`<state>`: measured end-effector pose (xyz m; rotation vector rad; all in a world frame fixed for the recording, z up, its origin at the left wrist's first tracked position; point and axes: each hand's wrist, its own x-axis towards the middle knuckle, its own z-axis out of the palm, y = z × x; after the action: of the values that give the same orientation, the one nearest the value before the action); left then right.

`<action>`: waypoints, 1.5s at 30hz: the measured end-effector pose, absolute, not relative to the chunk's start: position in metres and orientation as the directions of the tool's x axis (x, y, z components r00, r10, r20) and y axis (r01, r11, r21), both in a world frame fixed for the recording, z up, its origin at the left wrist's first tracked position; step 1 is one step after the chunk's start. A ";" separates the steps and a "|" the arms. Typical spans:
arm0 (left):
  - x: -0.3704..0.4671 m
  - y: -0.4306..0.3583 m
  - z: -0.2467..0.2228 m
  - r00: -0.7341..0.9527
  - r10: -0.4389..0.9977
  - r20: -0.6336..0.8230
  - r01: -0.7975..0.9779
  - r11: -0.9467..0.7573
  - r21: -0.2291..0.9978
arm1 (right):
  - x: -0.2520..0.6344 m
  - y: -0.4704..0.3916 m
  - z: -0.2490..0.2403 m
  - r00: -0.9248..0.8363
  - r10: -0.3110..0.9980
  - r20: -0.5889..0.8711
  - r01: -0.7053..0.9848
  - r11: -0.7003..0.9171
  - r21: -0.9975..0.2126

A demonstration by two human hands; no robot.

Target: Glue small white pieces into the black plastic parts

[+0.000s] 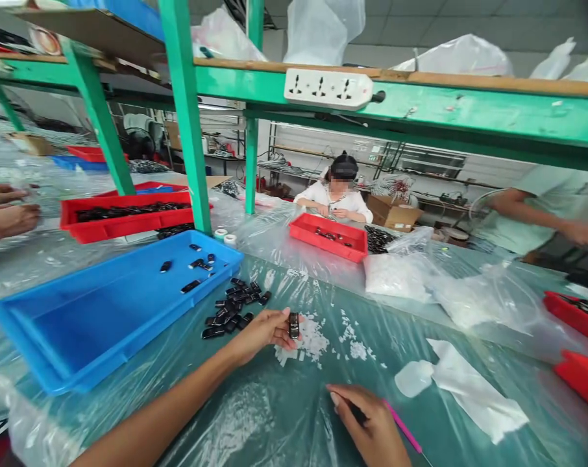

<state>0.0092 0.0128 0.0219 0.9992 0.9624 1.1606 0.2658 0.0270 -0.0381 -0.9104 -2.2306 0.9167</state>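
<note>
My left hand (269, 332) is closed on a small black rectangular device (294, 325), held upright between thumb and fingers above the table. Beneath it lies a scatter of small white pieces (313, 340). To its left is a pile of similar black devices (233, 308). My right hand (367, 421) is low at the front, thumb and index fingertips brought together; anything between them is too small to make out. A pink stick tool (404, 427) with a thin metal end shows beside its knuckles; whether the hand touches it, I cannot tell.
A blue tray (104, 324) with several black devices stands left. Red trays (328, 239) lie farther back. A white cloth (479, 389), a small translucent bottle (414, 379) and bags of white pieces (396, 275) are right. A green shelf post (184, 117) rises ahead. Co-workers sit around.
</note>
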 end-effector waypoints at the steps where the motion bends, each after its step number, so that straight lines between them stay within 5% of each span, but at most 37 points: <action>1: 0.010 0.012 0.022 0.153 0.986 -0.072 -0.276 0.112 0.955 | 0.267 0.028 -0.040 -0.619 0.753 0.224 0.381 0.537 -0.753; 35: 0.028 0.010 0.009 0.182 0.975 -0.130 -0.268 0.177 0.947 | 0.278 0.040 -0.051 -0.586 0.789 0.186 0.454 0.510 -0.731; 38: 0.027 0.009 0.009 0.195 0.974 -0.112 -0.234 0.157 0.960 | 0.281 0.040 -0.043 -0.445 0.844 0.300 0.480 0.508 -0.715; 42: 0.029 0.009 0.002 0.230 0.968 -0.100 -0.172 0.141 0.975 | 0.284 0.033 -0.016 -0.028 0.916 0.400 0.521 0.355 -0.777; 45: 0.035 0.007 -0.005 0.239 0.968 -0.074 -0.095 0.099 0.991 | 0.289 0.033 0.000 0.183 0.869 0.460 0.538 0.304 -0.787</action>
<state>0.0348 0.0074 -0.0052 1.1718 0.9992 1.0212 0.2886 0.0327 0.0002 -1.3629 -1.4847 0.3830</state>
